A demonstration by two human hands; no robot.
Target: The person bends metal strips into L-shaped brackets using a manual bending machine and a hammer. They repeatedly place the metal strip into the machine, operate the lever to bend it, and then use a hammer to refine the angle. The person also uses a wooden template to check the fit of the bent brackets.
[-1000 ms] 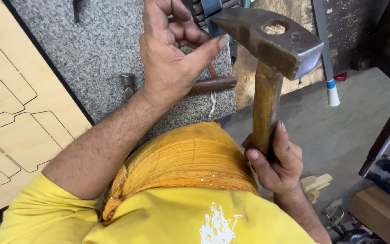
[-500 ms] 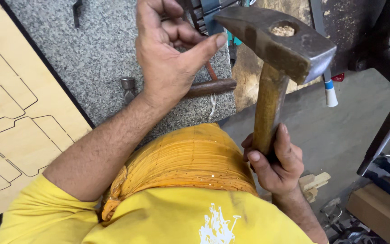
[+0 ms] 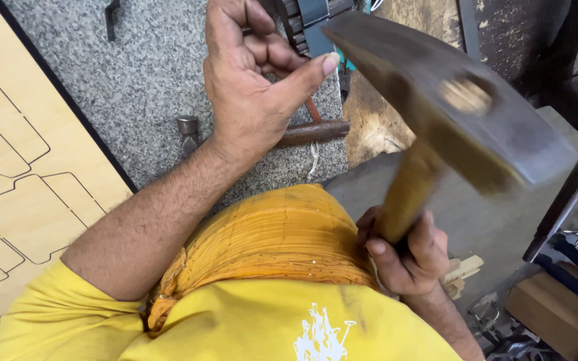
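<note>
- Over the grey speckled stone bench [image 3: 135, 87], near its right edge: my right hand [image 3: 406, 257] is clenched on a wooden-handled steel hammer [image 3: 449, 113], raised and blurred.
- My left hand [image 3: 249, 87] is half-curled, pinching something too small for me to make out.
- Risk: the head looks close to my left thumb; a stray blow would crush it.
- Handle's long axis runs from my fist up-right; the head lies crosswise, one end toward the thumb.

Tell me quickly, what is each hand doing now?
Left hand: fingers curled, pinching something small; what it is cannot be told.
Right hand: closed around the wooden handle of the hammer.
</note>
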